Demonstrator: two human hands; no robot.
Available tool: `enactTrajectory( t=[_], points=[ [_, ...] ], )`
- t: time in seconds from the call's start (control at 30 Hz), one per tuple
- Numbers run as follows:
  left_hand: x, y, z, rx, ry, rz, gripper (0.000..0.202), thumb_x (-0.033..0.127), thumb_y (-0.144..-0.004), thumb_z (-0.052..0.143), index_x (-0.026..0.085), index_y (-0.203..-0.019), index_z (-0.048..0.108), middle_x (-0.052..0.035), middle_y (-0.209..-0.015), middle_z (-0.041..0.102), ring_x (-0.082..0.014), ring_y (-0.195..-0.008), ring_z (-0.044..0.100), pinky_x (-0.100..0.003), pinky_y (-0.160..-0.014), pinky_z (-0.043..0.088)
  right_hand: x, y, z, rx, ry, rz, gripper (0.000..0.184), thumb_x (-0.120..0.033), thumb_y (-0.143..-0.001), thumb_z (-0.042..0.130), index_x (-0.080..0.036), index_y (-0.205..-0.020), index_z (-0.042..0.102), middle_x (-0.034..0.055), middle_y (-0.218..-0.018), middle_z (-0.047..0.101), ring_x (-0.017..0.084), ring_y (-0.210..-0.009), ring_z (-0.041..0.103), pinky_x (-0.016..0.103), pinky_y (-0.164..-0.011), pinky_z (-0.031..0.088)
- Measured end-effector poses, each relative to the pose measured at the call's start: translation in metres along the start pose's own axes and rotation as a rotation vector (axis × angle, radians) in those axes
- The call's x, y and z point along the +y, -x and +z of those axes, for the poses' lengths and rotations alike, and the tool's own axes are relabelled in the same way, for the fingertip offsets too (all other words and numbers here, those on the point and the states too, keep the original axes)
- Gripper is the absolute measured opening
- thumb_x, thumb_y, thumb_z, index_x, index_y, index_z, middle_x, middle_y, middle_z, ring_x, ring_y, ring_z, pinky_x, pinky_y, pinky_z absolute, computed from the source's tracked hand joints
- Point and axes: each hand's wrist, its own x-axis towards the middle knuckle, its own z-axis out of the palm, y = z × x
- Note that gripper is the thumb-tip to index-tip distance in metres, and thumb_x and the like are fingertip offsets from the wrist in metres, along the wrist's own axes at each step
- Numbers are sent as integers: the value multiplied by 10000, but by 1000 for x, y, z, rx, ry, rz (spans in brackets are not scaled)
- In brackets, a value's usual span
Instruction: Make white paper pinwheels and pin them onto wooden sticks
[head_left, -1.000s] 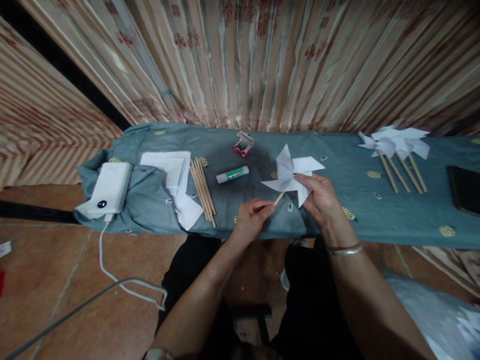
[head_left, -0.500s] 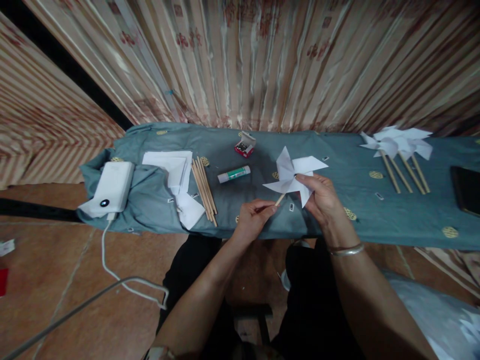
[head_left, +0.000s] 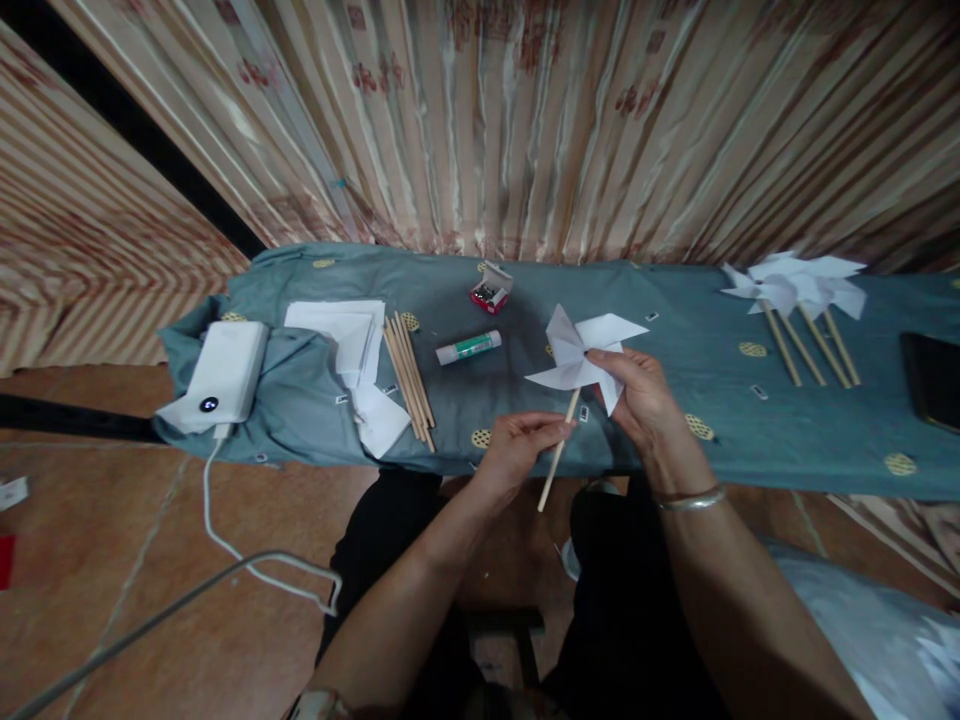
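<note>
A white paper pinwheel [head_left: 570, 370] is held up over the near part of the table. My right hand [head_left: 634, 390] pinches it at the hub, thumb on top at the centre. Below the paper blades runs a thin wooden stick [head_left: 553, 470], tilted, its lower end over the table's front edge. My left hand [head_left: 525, 445] is closed on the stick just under the blades. Whether a pin sits at the hub is hidden by my right thumb. Left of the hands lie a glue stick [head_left: 469, 347] and an open small red box of pins [head_left: 490, 292].
Several loose wooden sticks [head_left: 409, 385] and white paper sheets [head_left: 337, 325] lie to the left, beside a white power bank [head_left: 229, 375] with a cable. At the right are several pinwheels on sticks [head_left: 799, 285] and a dark phone [head_left: 930, 375]. A striped curtain [head_left: 480, 130] hangs behind.
The stick now hangs lower and more upright, with its bottom end showing below my left hand. My left hand has shifted slightly right; the pinwheel has turned a little.
</note>
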Motion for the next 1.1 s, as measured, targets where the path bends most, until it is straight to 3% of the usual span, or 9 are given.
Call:
enactTrajectory(
  t=[0.5, 0.7, 0.97, 1.1],
  points=[
    [-2, 3, 2, -23, 46, -38, 387, 428, -413, 903, 164, -664, 773, -35, -630, 684, -104, -602, 551, -244, -628, 453, -3, 3, 8, 10, 70, 5, 139, -240, -499, 813, -198, -602, 729, -6, -579, 708, 117, -492, 595, 232, -511, 478],
    [-1, 4, 3, -33, 55, -49, 386, 429, -415, 905, 162, -659, 769, -31, -613, 670, -101, -580, 534, -250, -618, 452, 0, 3, 9, -7, 90, -13, 152, -265, -516, 819, -206, -620, 724, -9, -602, 713, 131, -515, 604, 262, -555, 492],
    [-4, -4, -5, 28, 1, 56, 242, 332, -529, 851, 172, -694, 775, -17, -637, 693, -101, -592, 544, -240, -622, 431, -1, -1, 2, -49, 32, 11, 244, -352, -531, 870, -212, -676, 732, -6, -677, 727, 127, -583, 627, 257, -613, 518],
    [-4, -8, -10, 57, -28, 99, 224, 317, -543, 839, 172, -700, 773, -20, -653, 705, -109, -604, 552, -240, -627, 428, -6, -3, -6, -29, -22, 20, 297, -417, -538, 884, -223, -703, 731, -19, -675, 709, 109, -576, 605, 222, -538, 512]
  ],
)
